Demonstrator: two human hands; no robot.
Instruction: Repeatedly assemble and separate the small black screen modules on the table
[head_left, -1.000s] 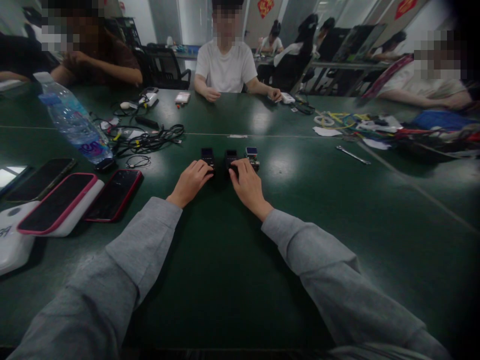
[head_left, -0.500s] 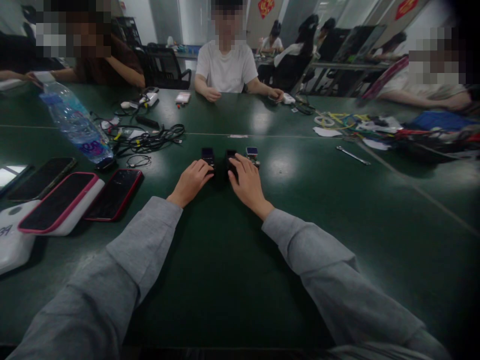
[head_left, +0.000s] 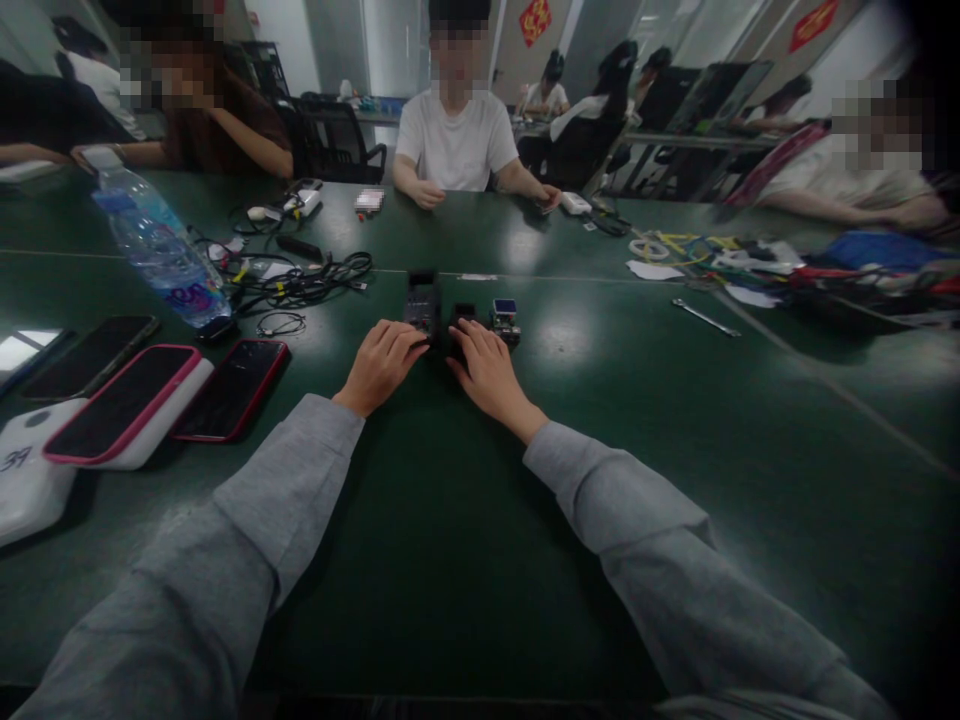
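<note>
My left hand (head_left: 381, 367) has its fingers closed on the near edge of a black boxy case (head_left: 422, 300), whose inner or front face shows small details too fine to read. Beside it, my right hand (head_left: 487, 368) rests with curved fingers over a smaller black case (head_left: 464, 311), mostly hidden under the fingertips. Just right of those fingers lies a small circuit board with a little screen (head_left: 505, 315), touched by neither hand.
Phones (head_left: 232, 390), a white device (head_left: 34, 470) and plastic bottles (head_left: 161, 250) stand at left. Behind them is a tangle of black cables (head_left: 315, 275). A wrench (head_left: 705, 317) and a pile of wires (head_left: 817, 270) lie at right. A person (head_left: 457, 140) sits opposite.
The black case in my left hand now stands taller and more of its face shows. My right fingers have shifted slightly left and nearer. The view has tilted up a little.
</note>
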